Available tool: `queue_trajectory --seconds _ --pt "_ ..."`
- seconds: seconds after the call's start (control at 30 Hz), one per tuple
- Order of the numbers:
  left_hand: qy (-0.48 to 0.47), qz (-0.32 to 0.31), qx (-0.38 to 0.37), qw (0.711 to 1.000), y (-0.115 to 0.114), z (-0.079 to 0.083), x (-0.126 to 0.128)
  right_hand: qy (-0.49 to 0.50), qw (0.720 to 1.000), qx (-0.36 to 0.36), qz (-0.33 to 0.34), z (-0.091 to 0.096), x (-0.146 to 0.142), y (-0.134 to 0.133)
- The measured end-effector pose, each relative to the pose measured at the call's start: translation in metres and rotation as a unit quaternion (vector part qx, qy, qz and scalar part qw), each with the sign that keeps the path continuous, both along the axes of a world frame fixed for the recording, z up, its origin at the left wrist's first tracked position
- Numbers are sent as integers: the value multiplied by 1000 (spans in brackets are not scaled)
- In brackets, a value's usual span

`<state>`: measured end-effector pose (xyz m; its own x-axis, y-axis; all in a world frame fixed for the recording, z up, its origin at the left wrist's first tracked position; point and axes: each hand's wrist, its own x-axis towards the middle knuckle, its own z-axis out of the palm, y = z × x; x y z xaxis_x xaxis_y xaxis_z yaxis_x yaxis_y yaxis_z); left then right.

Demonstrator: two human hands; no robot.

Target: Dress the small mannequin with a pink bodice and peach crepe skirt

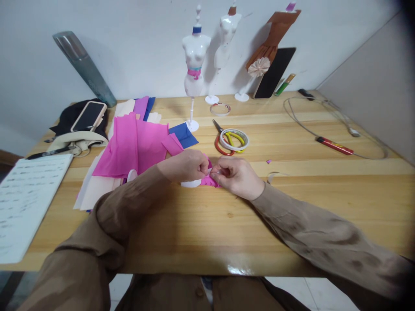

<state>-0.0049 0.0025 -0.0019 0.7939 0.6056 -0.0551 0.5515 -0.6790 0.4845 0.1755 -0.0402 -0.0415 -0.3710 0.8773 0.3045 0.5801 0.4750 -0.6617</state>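
Note:
Both hands meet at the middle of the wooden table (207,224). My left hand (186,165) is closed, its fingers pinching a small folded piece of pink paper (209,181). My right hand (235,176) is closed on the same pink piece from the other side. A small white round base (191,184) shows just under my left hand. What the fingertips do to the paper is hidden between the hands.
Pink sheets (132,147), blue paper (184,134) and pale sheets lie left. Scissors (223,140) and a tape roll (234,139) sit behind the hands. White mannequins (195,65) stand at the back. A printed sheet (22,203), a phone (88,115), a cable (333,125) and a red pen (334,145).

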Motion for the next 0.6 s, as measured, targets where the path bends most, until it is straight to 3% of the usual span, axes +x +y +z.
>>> queue_trajectory --seconds 0.2,0.47,0.6 --pt "4 -14 2 1000 1 -3 0 2 1000 -5 2 1 0 -1" --pt "9 -10 -26 1000 -1 8 -2 6 1000 -16 5 0 0 -2" --pt "13 -26 -18 999 -1 6 -2 9 1000 -18 4 0 1 -1"
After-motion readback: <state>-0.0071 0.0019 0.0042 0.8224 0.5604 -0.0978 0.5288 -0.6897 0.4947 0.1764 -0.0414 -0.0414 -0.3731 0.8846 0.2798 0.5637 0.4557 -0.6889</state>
